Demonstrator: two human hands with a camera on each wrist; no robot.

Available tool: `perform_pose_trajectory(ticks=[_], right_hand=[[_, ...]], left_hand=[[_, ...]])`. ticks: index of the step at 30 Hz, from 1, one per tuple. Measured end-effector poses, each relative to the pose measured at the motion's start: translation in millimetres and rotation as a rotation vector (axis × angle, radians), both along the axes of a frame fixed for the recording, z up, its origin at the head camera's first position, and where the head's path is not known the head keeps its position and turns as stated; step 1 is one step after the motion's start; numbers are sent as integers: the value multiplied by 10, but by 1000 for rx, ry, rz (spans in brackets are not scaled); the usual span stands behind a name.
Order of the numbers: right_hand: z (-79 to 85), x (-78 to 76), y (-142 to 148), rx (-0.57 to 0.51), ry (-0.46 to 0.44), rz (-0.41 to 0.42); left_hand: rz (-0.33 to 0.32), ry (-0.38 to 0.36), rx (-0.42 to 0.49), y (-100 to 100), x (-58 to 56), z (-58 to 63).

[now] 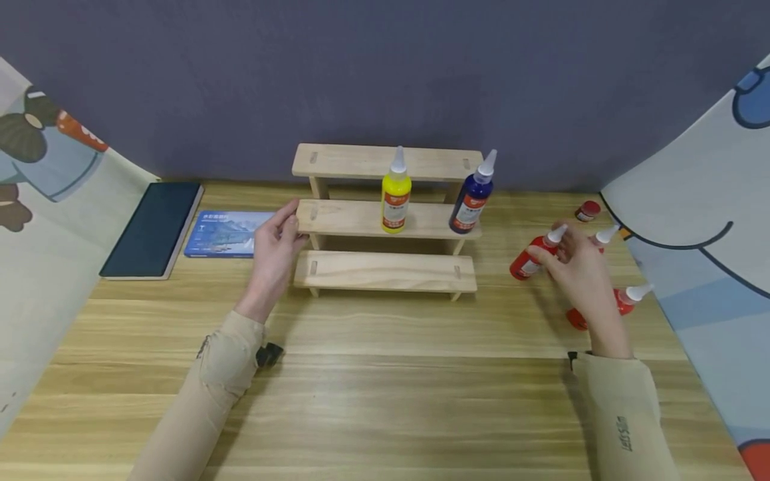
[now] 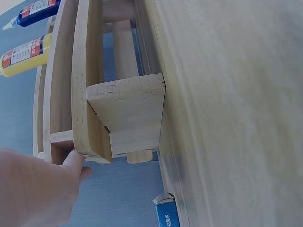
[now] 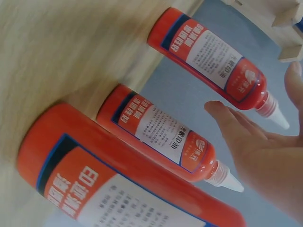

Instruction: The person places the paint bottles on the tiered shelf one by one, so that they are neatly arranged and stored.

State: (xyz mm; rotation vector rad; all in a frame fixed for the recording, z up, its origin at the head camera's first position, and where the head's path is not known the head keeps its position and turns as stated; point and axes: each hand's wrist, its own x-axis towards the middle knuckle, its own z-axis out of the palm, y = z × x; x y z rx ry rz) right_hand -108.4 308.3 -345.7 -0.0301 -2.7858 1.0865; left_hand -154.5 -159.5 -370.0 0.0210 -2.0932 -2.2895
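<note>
Tan sleeves (image 1: 619, 407) are nearest. Left hand (image 1: 274, 244) pinches one end of a wooden stand (image 1: 349, 218); right hand (image 1: 582, 270) has fingers spread around a red bottle (image 1: 522, 264).

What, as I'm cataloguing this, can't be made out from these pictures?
Head view: blue box, its right part behind the left hand.
Head view: lettering on the red jar, too small.
Left wrist view: fine print on the yellow bottle, blurred.
Right wrist view: nearest red bottle, its label cut by the bottom edge.
</note>
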Motion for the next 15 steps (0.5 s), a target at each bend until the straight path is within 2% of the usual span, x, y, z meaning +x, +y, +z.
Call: perform_pose_trajectory(ticks=[6, 15], right_hand=[[-56, -15, 18, 9, -12, -5], [-108, -24, 32, -28, 24, 10]], left_hand=[[-2, 2, 1, 6, 12, 9], [1, -1, -12, 2, 0, -9]])
